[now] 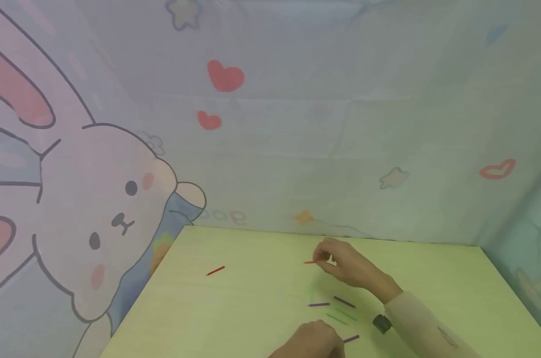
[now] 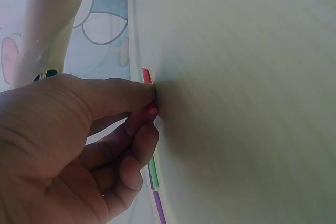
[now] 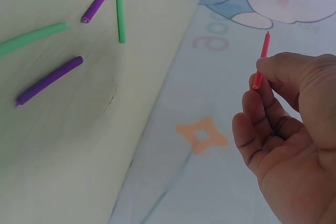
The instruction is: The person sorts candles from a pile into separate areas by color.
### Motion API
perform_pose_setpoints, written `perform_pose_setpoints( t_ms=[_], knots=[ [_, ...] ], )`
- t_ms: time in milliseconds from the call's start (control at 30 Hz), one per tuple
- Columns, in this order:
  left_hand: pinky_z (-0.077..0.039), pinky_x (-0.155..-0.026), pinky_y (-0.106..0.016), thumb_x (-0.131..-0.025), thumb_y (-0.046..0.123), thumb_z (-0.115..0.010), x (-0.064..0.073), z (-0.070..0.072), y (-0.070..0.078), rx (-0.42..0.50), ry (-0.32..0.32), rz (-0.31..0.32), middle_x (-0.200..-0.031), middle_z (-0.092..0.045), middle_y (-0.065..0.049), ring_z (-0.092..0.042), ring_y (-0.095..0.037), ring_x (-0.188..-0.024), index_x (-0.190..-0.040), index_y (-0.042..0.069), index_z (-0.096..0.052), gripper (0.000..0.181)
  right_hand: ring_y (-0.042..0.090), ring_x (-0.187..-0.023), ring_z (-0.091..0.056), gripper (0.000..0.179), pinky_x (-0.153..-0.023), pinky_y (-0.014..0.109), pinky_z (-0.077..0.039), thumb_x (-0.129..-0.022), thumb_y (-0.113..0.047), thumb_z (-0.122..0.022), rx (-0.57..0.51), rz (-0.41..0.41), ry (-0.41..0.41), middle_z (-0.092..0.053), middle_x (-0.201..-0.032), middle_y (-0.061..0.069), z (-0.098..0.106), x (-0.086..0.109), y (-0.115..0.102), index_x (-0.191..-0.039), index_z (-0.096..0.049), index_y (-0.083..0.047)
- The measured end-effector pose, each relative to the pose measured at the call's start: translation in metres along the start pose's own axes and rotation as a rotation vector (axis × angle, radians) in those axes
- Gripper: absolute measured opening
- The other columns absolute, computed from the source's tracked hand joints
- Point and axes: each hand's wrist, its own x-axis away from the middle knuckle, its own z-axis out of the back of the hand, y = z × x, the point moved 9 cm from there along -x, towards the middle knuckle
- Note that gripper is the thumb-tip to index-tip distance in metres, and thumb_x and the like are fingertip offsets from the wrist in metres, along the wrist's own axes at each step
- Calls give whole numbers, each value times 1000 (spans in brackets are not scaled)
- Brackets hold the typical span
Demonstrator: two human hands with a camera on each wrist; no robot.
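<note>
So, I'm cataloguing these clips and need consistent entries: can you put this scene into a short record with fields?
Right hand: pinches a red stick
Left hand: pinches a second red stick, mostly hidden
Lying apart: a third red stick, left on the table
Loose group: purple sticks and green sticks
Unclear item: small black object beside the right sleeve
Backdrop: printed rabbit and hearts

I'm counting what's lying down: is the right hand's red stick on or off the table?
Off: the right hand pinches the red stick, backdrop showing behind it.
</note>
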Motion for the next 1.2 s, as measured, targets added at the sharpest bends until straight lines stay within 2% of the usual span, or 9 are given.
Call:
perform_pose_setpoints(
  t_ms=[100,300,433,600,833,1000,1200],
  knots=[
    [-48,-67,-8,-95,32,-88,-1,-1,0,28,-24,7,-73,-69,28,-57,14,-71,-91,29,-88,5,10,-99,-69,15,-90,39,-64,-106,-5,-75,5,-3,-8,-71,-107,-3,-1,-4,2,-109,-72,-20],
    [-46,-64,-6,-94,27,-88,0,0,4,14,-7,-31,-71,-68,27,-54,16,-67,-89,27,-88,4,11,-101,-70,16,-91,39,-64,-105,-4,-76,14,-10,-19,-72,-108,-5,-2,-12,3,-109,-73,-19],
    [-44,-63,-5,-94,30,-88,1,1,7,-17,6,-52,-69,-67,28,-52,17,-66,-89,29,-88,5,13,-101,-71,15,-91,36,-64,-105,-3,-75,23,18,-24,-73,-109,-3,-4,-18,1,-110,-73,-16],
    [-45,-64,-6,-95,35,-87,2,2,6,-36,9,-47,-71,-68,28,-53,16,-67,-91,31,-89,6,13,-103,-71,11,-92,36,-63,-106,-7,-75,32,36,-36,-72,-110,-4,-8,-29,-4,-111,-72,-16],
    [-45,-65,-7,-93,30,-87,3,1,9,-38,18,-54,-70,-68,27,-53,16,-69,-88,29,-88,6,15,-102,-71,8,-92,38,-63,-105,-6,-76,68,79,-39,-71,-107,-5,-13,-43,-9,-108,-73,-13],
    [-45,-64,-7,-96,28,-85,2,-2,9,-1,4,-59,-69,-66,25,-52,15,-67,-88,26,-88,8,16,-101,-71,10,-92,38,-64,-104,-4,-77,73,96,-30,-71,-105,-4,-12,-49,-12,-105,-72,-14],
    [-46,-66,-6,-98,28,-85,2,-4,9,44,-4,-51,-71,-69,23,-53,14,-66,-92,22,-88,9,14,-102,-70,11,-93,32,-62,-103,-5,-77,73,86,-43,-72,-106,-4,-15,-56,-13,-106,-73,-15]
  ],
)
